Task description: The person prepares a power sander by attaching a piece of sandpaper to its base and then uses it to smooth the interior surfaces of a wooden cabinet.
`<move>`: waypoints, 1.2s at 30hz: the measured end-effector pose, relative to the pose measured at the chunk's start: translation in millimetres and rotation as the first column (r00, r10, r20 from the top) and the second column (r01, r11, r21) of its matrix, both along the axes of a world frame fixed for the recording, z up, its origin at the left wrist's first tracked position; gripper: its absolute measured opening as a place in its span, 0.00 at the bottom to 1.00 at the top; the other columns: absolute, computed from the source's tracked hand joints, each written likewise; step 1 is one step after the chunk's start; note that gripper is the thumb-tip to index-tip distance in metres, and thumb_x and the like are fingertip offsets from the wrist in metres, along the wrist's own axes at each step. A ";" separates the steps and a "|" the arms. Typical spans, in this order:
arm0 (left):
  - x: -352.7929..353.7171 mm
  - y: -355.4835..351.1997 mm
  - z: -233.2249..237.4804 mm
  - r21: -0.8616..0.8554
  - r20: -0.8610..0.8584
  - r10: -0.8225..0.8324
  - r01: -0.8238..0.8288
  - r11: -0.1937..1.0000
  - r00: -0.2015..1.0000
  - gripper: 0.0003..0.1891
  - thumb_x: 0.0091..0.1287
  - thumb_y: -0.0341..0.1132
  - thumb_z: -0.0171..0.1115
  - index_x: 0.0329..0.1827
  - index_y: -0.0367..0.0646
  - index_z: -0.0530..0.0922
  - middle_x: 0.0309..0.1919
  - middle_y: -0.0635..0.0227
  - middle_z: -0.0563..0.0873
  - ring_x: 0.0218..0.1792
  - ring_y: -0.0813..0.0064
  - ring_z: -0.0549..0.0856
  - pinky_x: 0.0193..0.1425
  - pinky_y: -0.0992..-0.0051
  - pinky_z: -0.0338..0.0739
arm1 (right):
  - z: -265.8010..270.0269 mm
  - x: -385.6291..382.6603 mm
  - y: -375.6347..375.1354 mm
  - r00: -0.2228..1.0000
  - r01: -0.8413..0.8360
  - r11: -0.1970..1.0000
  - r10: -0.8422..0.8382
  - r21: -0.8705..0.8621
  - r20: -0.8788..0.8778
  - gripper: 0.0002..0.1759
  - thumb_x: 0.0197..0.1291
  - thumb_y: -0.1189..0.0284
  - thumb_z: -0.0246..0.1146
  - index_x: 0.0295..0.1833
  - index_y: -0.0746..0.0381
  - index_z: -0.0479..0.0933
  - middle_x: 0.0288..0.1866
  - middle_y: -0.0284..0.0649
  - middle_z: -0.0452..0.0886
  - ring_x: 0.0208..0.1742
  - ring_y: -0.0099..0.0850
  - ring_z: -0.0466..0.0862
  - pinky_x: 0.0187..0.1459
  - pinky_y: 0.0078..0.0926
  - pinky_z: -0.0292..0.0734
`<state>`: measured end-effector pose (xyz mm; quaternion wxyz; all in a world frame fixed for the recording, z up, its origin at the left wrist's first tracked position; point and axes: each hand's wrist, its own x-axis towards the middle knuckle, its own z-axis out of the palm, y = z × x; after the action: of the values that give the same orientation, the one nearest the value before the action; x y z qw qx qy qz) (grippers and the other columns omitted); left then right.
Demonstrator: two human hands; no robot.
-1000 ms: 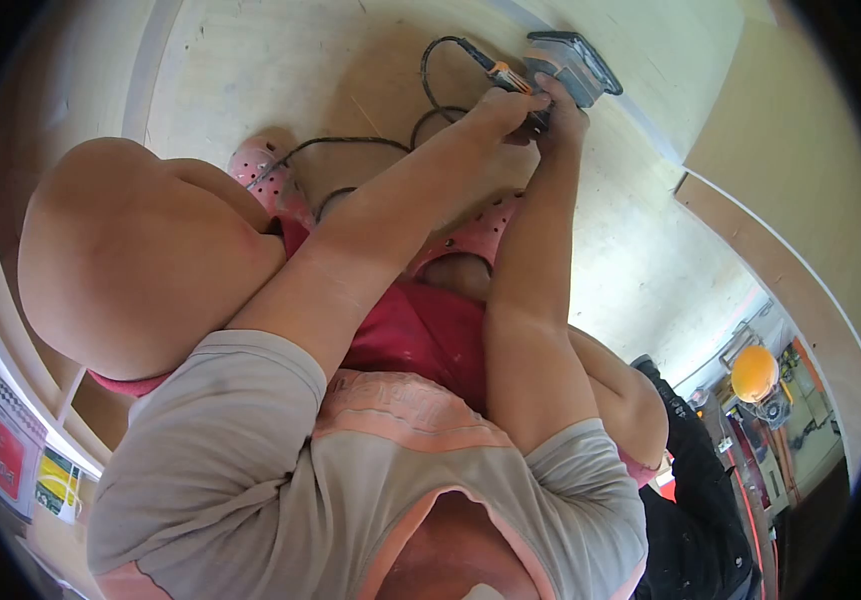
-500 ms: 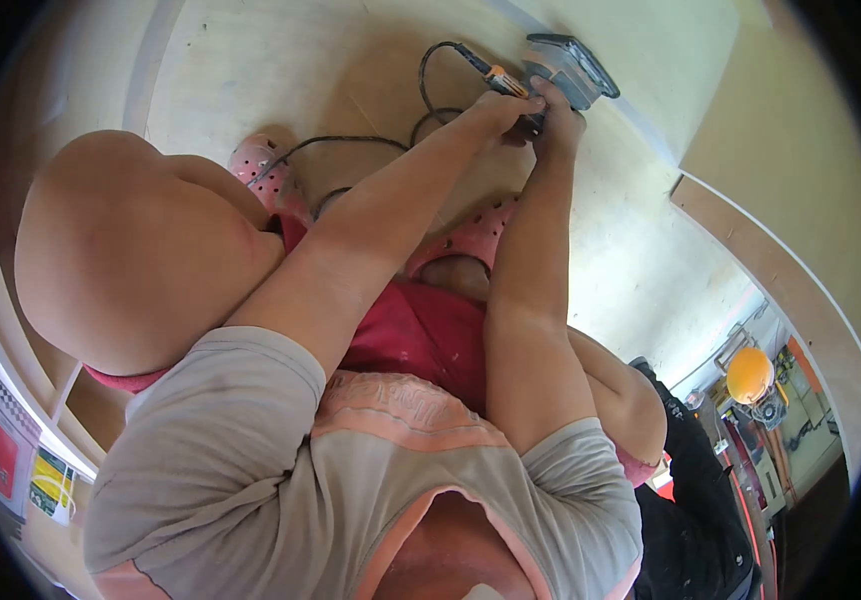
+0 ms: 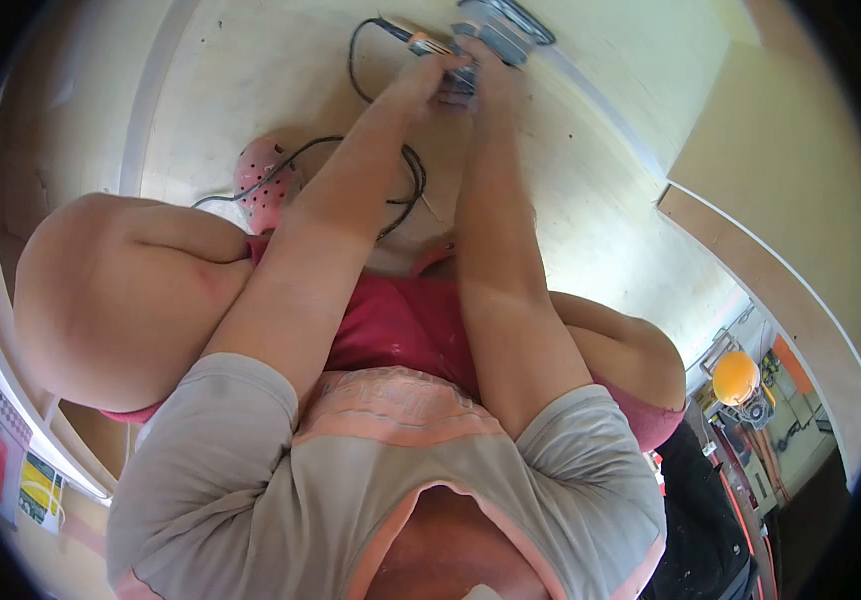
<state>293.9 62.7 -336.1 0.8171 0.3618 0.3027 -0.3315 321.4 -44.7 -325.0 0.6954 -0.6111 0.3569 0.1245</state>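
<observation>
At the top centre a grey power sander [image 3: 500, 32] with a black-edged pad is held out at arm's length against the pale panel [image 3: 590, 150]. My left hand [image 3: 428, 80] is closed round the sander's handle end, beside the orange-and-black cable joint [image 3: 426, 43]. Closed on the sander's body, close to its pad, is my right hand [image 3: 493, 75], slightly blurred. A black cable [image 3: 352, 70] loops down from the tool to the left. Part of the grip is hidden behind the fingers.
A pink perforated clog [image 3: 262, 180] is on the panel beside the cable. On the right stand a wooden edge [image 3: 750, 255] and an orange round object [image 3: 735, 378] among tools. Shelving [image 3: 25, 390] curves along the left.
Both my hands and the sander have moved left and up in the view. The cable loop has shifted left, and more of the pink clog shows.
</observation>
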 end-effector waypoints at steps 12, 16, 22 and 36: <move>-1.3 -15.0 -0.6 0.078 -0.033 -0.098 0.100 0.992 0.995 0.17 0.63 0.47 0.62 0.46 0.43 0.77 0.38 0.64 0.84 0.39 0.69 0.83 0.49 0.65 0.78 | -18.8 -2.9 -18.5 0.999 0.032 0.996 -0.033 -0.083 -0.004 0.27 0.35 0.73 0.75 0.44 0.72 0.78 0.41 0.44 0.81 0.37 0.33 0.81 0.37 0.30 0.77; -8.8 -52.9 -9.1 0.039 -0.044 -0.161 0.163 0.986 0.986 0.16 0.62 0.46 0.64 0.43 0.43 0.79 0.36 0.64 0.84 0.37 0.68 0.83 0.44 0.67 0.78 | -6.1 -19.8 -48.5 0.988 0.114 0.992 -0.107 -0.054 0.111 0.25 0.36 0.75 0.74 0.44 0.72 0.78 0.40 0.44 0.81 0.37 0.33 0.81 0.37 0.31 0.77; -5.2 -48.2 -8.4 0.051 -0.071 -0.167 0.171 0.984 0.983 0.14 0.62 0.44 0.65 0.42 0.43 0.79 0.34 0.64 0.83 0.35 0.68 0.83 0.41 0.68 0.77 | -2.9 -22.1 -40.1 0.974 0.166 0.986 -0.161 -0.020 0.162 0.25 0.35 0.76 0.74 0.43 0.72 0.77 0.39 0.43 0.81 0.36 0.33 0.81 0.38 0.31 0.77; 19.6 55.9 4.1 0.165 0.015 0.045 -0.047 0.985 0.999 0.20 0.66 0.55 0.51 0.42 0.47 0.77 0.32 0.68 0.83 0.33 0.70 0.82 0.42 0.66 0.77 | 1.6 24.5 68.5 0.999 -0.030 0.996 0.031 0.088 -0.009 0.32 0.33 0.68 0.77 0.47 0.71 0.78 0.40 0.45 0.81 0.37 0.35 0.81 0.39 0.36 0.79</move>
<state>313.5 118.6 -332.1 0.7934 0.4230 0.3330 -0.2842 345.9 23.8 -323.4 0.7178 -0.5846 0.3454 0.1542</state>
